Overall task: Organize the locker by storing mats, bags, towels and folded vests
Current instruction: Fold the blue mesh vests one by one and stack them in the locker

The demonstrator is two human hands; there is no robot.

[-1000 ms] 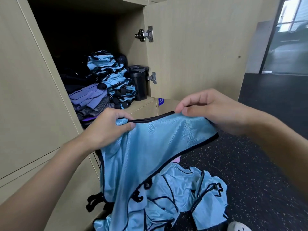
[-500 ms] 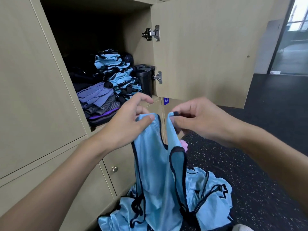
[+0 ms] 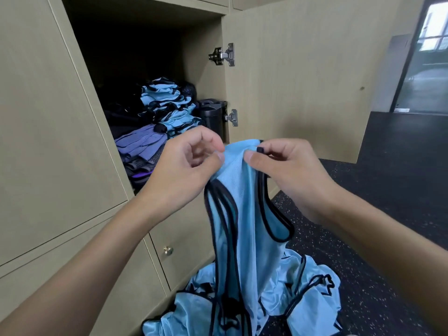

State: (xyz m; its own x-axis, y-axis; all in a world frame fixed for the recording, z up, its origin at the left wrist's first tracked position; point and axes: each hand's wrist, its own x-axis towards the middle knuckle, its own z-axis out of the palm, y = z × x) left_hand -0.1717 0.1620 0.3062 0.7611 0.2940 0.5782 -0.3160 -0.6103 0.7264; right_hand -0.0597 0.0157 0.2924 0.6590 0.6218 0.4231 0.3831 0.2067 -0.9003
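Note:
A light blue vest (image 3: 244, 214) with black trim hangs folded lengthwise in front of the open locker (image 3: 145, 57). My left hand (image 3: 184, 170) pinches its top edge on the left, and my right hand (image 3: 288, 170) pinches the top right beside it, thumbs almost touching. Inside the locker a stack of folded blue vests (image 3: 167, 105) stands at the back right, with folded purple and grey towels (image 3: 140, 146) in front of it. More loose blue vests (image 3: 291, 299) lie heaped on the floor below.
The locker door (image 3: 303, 81) stands open to the right on two metal hinges. A black cylindrical container (image 3: 213, 117) sits at the locker's right wall. Closed cabinet doors with a brass knob (image 3: 167, 250) are below. Dark speckled floor (image 3: 388, 190) stretches right.
The vest was held spread wide a second ago. My hands have come together, bringing its two upper corners side by side so it now hangs narrow and folded.

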